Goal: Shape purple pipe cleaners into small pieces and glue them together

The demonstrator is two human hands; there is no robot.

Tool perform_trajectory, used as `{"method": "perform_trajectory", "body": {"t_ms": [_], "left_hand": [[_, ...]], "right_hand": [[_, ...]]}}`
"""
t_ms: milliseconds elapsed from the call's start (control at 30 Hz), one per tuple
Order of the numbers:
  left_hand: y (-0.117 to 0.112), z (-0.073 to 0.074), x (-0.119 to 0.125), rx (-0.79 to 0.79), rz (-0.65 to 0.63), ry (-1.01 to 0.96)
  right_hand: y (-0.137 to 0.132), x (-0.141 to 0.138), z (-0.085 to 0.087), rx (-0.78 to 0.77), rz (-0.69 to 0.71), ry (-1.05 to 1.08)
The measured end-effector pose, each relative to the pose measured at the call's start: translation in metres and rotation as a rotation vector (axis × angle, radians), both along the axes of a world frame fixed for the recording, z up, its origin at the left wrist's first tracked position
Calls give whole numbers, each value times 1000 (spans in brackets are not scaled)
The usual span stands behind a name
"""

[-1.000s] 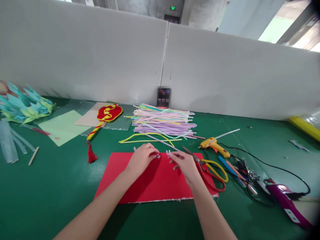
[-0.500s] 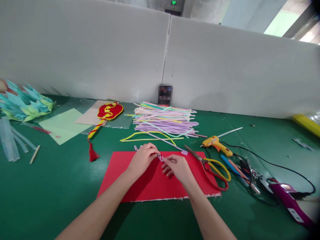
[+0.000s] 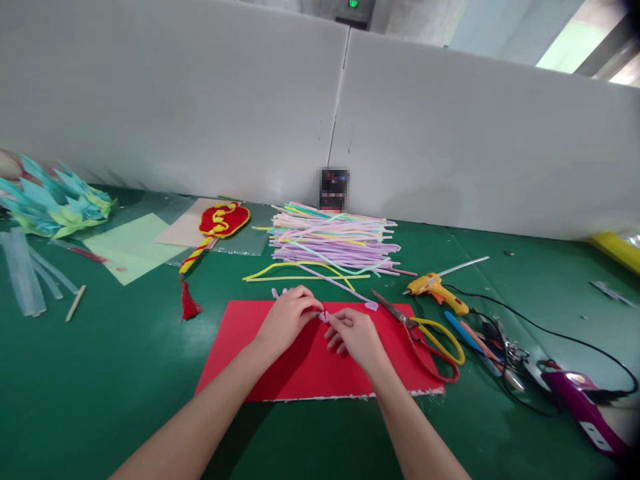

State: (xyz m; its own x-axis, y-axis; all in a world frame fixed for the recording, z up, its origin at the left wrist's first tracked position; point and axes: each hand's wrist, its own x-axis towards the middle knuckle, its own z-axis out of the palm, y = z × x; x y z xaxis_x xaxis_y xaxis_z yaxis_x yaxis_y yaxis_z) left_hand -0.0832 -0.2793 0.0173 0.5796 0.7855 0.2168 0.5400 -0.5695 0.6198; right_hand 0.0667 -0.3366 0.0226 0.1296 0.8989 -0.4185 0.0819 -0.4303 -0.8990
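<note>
Between my two hands, above the red board (image 3: 300,373), is a bent lilac pipe cleaner (image 3: 325,317). My left hand (image 3: 290,316) pinches its left side, and a lilac end (image 3: 276,293) shows beyond the knuckles. Thumb and forefinger of my right hand (image 3: 353,333) are closed on its right side, the other fingers curled below. Just past the hands, a lilac pipe cleaner with a coiled end (image 3: 371,306) lies at the board's far edge. Scissors with one yellow and one red handle (image 3: 411,323) rest across the board's right side.
Behind the board lies a pile of pastel pipe cleaners (image 3: 335,240). A yellow glue gun (image 3: 440,292), pens (image 3: 480,343) and a purple tool (image 3: 583,407) with a black cord are at right. Leftward are a red-and-yellow fan (image 3: 225,220), green paper (image 3: 135,247) and teal paper leaves (image 3: 60,200).
The small lilac bend between my fingertips has turned slightly. Both hands stay in nearly the same place, and the whole view has shifted a little.
</note>
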Motion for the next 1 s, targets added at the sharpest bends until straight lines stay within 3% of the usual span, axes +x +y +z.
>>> {"method": "perform_trajectory", "body": {"t_ms": [433,667,1000], "left_hand": [[-2,0,-1,23,-53,45],[-2,-1,-1,27,-44,34],[-2,0,0,15,-50,30]], "right_hand": [[-1,9,4,1,-15,16],[-4,0,3,-90,80,59],[5,-7,2,-211,84,-33]]}}
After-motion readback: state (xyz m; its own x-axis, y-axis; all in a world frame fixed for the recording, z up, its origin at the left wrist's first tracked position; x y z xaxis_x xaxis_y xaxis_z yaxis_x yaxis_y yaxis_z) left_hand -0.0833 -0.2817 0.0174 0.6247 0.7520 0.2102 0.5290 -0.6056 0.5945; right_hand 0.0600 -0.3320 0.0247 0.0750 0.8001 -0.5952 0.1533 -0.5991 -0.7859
